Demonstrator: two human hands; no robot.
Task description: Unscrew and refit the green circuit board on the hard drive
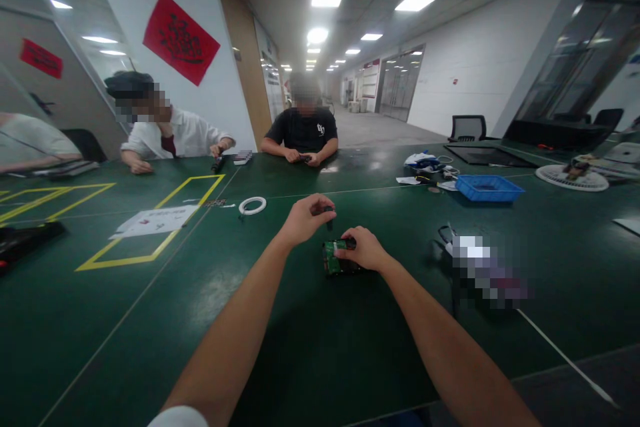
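A hard drive (332, 265) with its green circuit board facing up lies on the dark green table (320, 360) in front of me. My right hand (366, 251) grips it from the right, fingers over the far edge and thumb on the board. Just above its far left corner, my left hand (309, 219) pinches a small dark stick-like tool (329, 219), held upright between thumb and fingertips. The tool's lower tip is too dim to make out, and it appears apart from the drive. Part of the board is hidden under my right hand.
A white cable coil (253, 205) lies left of centre, near a paper sheet (157, 221) and yellow tape outlines. To the right are a blue basket (489, 189), a blurred-out object (485, 270) and a round white fan grille (571, 178). People sit across the table.
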